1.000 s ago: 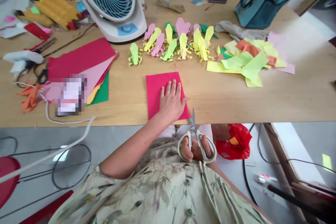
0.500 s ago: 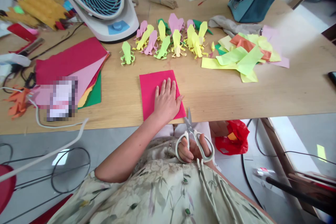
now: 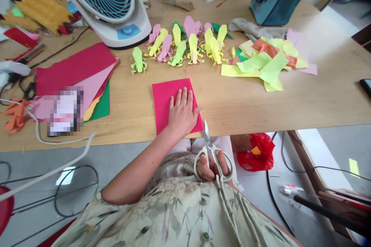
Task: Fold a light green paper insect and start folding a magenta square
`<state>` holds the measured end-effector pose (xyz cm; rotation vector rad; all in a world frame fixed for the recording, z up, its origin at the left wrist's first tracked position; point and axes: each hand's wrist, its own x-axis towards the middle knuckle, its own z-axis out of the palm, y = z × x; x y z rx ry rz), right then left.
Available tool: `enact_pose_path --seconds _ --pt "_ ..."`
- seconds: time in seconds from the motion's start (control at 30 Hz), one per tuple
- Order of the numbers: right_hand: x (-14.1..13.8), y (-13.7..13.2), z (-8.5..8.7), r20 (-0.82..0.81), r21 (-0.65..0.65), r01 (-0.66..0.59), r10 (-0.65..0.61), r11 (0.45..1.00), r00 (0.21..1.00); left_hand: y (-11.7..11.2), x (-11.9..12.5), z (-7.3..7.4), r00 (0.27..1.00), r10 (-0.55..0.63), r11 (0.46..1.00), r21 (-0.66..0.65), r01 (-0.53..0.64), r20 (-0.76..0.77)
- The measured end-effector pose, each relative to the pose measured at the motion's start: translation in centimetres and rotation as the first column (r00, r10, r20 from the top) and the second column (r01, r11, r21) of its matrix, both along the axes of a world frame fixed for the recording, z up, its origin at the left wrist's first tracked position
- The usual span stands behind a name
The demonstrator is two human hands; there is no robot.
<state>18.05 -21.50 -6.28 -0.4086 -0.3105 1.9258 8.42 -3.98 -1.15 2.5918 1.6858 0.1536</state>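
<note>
A red sheet of paper lies on the wooden table at its front edge. My left hand rests flat on the sheet, fingers stretched out and thumb near its right edge. In my right hand is a pair of scissors with white handles, fingers through the loops. The blades point away from me, slightly parted, at the sheet's lower right corner. Whether the paper sits between the blades is hard to make out.
Several folded paper figures stand behind the sheet. Paper scraps are heaped at right. Coloured sheets and a fan occupy the left. A blue bag stands at the back; a red plastic bag is below the table edge.
The scissor blades have come closer together at the sheet's corner. My left hand stays flat on the paper. The whole view has shifted slightly.
</note>
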Motion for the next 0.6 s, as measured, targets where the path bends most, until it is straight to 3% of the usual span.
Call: enact_pose_path --seconds 0.27,0.6 --pt "-0.09 -0.13 0.29 -0.020 -0.009 -0.005 0.004 1.000 1.000 -0.17 0.15 0.75 1.000 0.011 0.998 -0.055 -0.012 -0.024" --pt "-0.33 -0.21 0.22 0.000 -0.032 0.009 -0.009 0.999 1.000 -0.15 0.05 0.48 1.000 0.007 1.000 -0.027 -0.007 -0.022"
